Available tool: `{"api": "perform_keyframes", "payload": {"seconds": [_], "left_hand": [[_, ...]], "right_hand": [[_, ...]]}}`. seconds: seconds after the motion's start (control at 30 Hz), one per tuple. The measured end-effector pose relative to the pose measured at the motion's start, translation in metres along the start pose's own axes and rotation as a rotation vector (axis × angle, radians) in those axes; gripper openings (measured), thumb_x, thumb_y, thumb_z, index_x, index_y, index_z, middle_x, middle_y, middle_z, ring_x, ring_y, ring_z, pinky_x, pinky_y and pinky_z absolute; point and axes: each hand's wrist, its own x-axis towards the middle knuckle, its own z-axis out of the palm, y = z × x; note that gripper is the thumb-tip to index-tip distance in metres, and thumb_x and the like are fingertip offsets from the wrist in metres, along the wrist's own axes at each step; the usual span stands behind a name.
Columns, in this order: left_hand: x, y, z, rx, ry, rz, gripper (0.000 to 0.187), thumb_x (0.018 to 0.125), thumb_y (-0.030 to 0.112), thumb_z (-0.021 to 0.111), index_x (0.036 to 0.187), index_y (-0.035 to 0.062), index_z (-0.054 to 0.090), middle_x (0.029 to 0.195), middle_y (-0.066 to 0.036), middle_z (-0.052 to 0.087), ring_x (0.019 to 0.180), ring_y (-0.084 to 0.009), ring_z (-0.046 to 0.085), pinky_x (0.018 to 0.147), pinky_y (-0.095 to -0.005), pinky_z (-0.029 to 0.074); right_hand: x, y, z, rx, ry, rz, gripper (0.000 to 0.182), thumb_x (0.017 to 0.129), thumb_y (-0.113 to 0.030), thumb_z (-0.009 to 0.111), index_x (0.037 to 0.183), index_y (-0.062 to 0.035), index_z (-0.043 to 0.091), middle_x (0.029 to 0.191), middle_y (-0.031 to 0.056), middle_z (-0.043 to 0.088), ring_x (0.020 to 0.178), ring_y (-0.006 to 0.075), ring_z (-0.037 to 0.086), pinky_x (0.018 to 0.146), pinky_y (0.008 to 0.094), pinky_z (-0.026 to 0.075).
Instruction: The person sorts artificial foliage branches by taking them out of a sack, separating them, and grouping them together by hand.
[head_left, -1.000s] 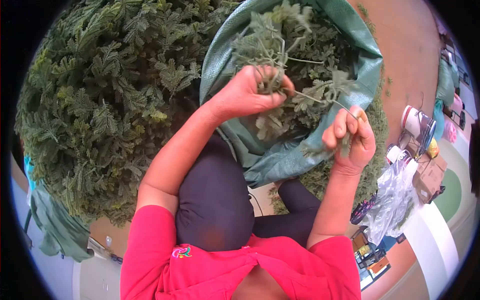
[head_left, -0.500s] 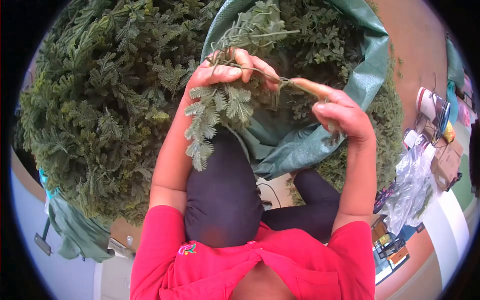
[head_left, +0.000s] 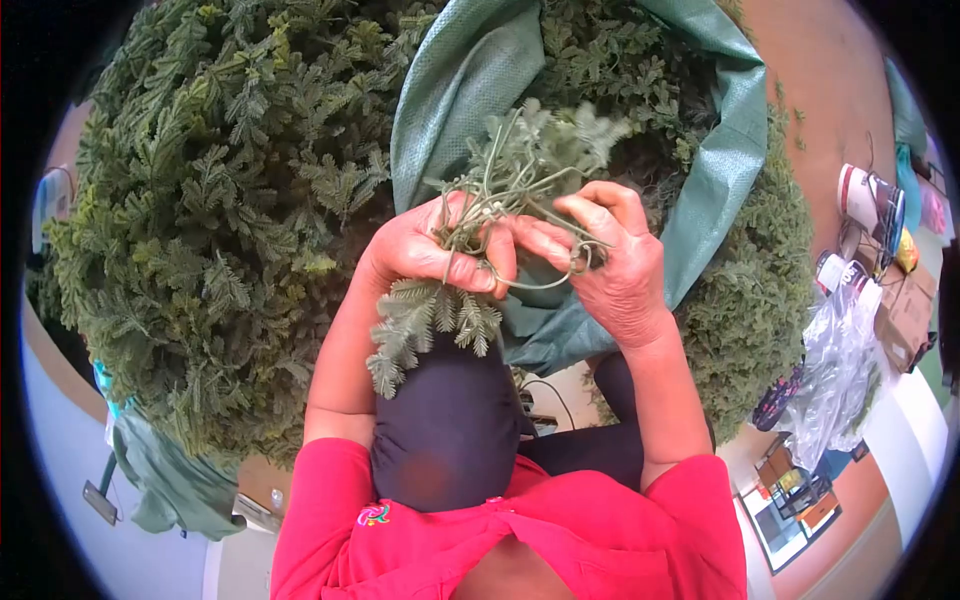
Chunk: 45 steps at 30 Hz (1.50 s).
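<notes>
My left hand (head_left: 435, 250) is closed around a bunch of feathery green sprigs (head_left: 415, 320), whose leaves hang down below the fingers. Above the fist, the bunch's thin bare stems (head_left: 490, 195) stick up in a tangle, with more leaves (head_left: 560, 140) behind them. My right hand (head_left: 620, 265) is close beside it, fingers curled round a thin green strand (head_left: 540, 287) that loops across from the bunch. Directly behind both hands is the mouth of a green woven sack (head_left: 735, 165) with greenery inside.
A large heap of leafy sprigs (head_left: 230, 220) rises at the left, and another pile (head_left: 745, 330) lies right of the sack. My dark-clad knee (head_left: 445, 430) is under the left hand. Clear plastic (head_left: 830, 370) and a cardboard box (head_left: 905, 310) are at the right.
My right hand has moved left and down, from holding the strand stretched out to beside my left hand. The bunch has come lower and nearer to me, and the strand now hangs in a loop.
</notes>
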Motion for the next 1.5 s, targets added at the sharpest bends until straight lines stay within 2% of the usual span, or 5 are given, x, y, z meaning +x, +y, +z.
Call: {"api": "perform_keyframes", "payload": {"seconds": [0.13, 0.2, 0.63, 0.9, 1.5], "left_hand": [[0.000, 0.015, -0.005, 0.138, 0.233, -0.139, 0.023, 0.078, 0.019, 0.066, 0.086, -0.0025, 0.062, 0.099, -0.018, 0.066, 0.090, -0.0199, 0.062, 0.081, -0.0308, 0.046], [-0.002, 0.025, -0.010, 0.153, 0.486, -0.255, 0.023, 0.079, 0.019, 0.066, 0.088, -0.0015, 0.061, 0.087, -0.013, 0.067, 0.082, -0.0166, 0.062, 0.077, -0.0291, 0.048], [0.004, 0.006, -0.028, 0.134, 0.448, -0.122, 0.026, 0.074, 0.024, 0.066, 0.087, 0.0018, 0.063, 0.108, -0.013, 0.062, 0.095, -0.0149, 0.055, 0.085, -0.0299, 0.043], [0.012, -0.014, -0.028, -0.060, 0.279, -0.111, 0.030, 0.075, 0.021, 0.065, 0.096, -0.0012, 0.064, 0.119, -0.018, 0.060, 0.103, -0.0178, 0.058, 0.086, -0.0281, 0.045], [0.009, -0.014, -0.008, 0.021, 0.512, -0.438, 0.022, 0.073, 0.014, 0.076, 0.087, 0.0069, 0.061, 0.082, 0.002, 0.062, 0.076, -0.0057, 0.056, 0.071, -0.0216, 0.045]], "right_hand": [[-0.003, 0.020, -0.008, 0.132, -0.088, -0.014, 0.020, 0.073, -0.005, 0.070, 0.092, -0.0043, 0.062, 0.085, 0.0103, 0.060, 0.072, 0.0206, 0.063, 0.060, 0.0296, 0.050], [0.001, 0.011, -0.034, 0.727, -0.335, 0.790, 0.010, 0.085, -0.010, 0.060, 0.088, -0.0007, 0.061, 0.085, 0.0057, 0.064, 0.072, 0.0094, 0.058, 0.062, 0.0247, 0.046], [0.033, 0.046, -0.043, 1.302, -0.664, 0.551, 0.025, 0.071, -0.024, 0.053, 0.059, -0.0025, 0.047, 0.082, 0.0289, 0.061, 0.087, 0.0423, 0.063, 0.089, 0.0449, 0.048], [0.035, 0.046, -0.034, 1.814, -0.631, 0.678, 0.030, 0.085, -0.023, 0.049, 0.089, 0.0067, 0.053, 0.092, 0.0315, 0.061, 0.084, 0.0445, 0.064, 0.075, 0.0481, 0.054], [0.025, 0.026, -0.007, 0.898, -0.460, 0.671, 0.022, 0.087, -0.007, 0.062, 0.107, 0.0010, 0.064, 0.094, 0.0002, 0.065, 0.081, 0.0047, 0.058, 0.075, 0.0193, 0.046]]}}
